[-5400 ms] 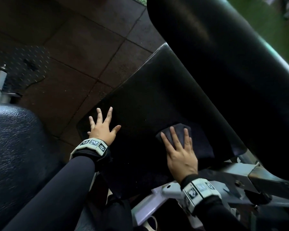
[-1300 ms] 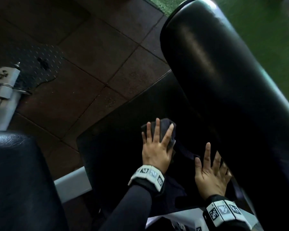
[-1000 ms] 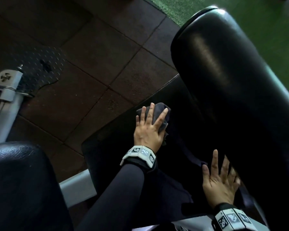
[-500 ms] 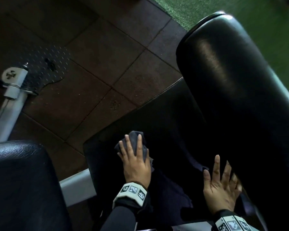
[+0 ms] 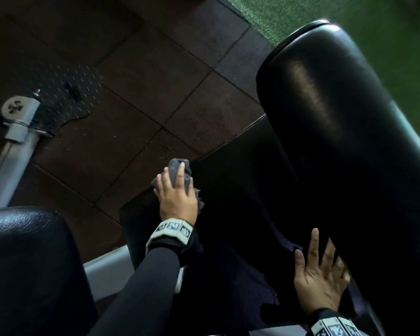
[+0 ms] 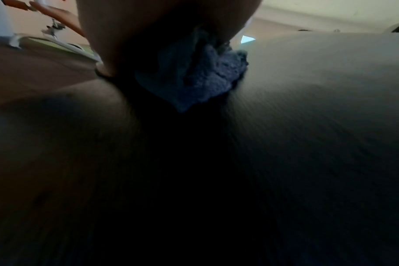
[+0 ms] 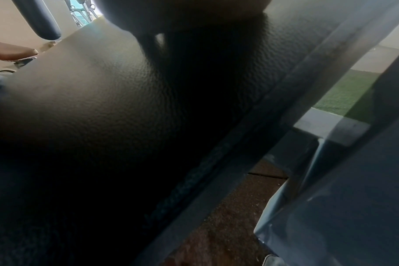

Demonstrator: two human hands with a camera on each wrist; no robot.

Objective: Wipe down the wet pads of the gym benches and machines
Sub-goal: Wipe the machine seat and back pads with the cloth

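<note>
A black seat pad [image 5: 240, 190] lies under a long, glossy black back pad [image 5: 337, 117] that slants up to the right. My left hand [image 5: 177, 195] holds a bunched grey cloth [image 5: 177, 169] at the seat pad's far left edge, with the fingers draped over the bunch. In the left wrist view the cloth [image 6: 201, 77] bulges out below the palm onto the pad [image 6: 307, 126]. My right hand [image 5: 318, 275] rests flat on the seat pad with its fingers spread, close against the back pad. The right wrist view shows the pad's grained surface [image 7: 91, 108].
Another black padded seat [image 5: 27, 263] fills the lower left. A grey metal frame tube [image 5: 15, 146] runs beside it, over a studded foot plate [image 5: 66, 93]. A white frame bar [image 5: 104, 270] shows under the seat. The floor is brown rubber tiles [image 5: 143, 81], with green turf [image 5: 289, 13] beyond.
My left hand has pushed the cloth from the near left part of the seat pad out to its far left edge. My right hand has stayed in place.
</note>
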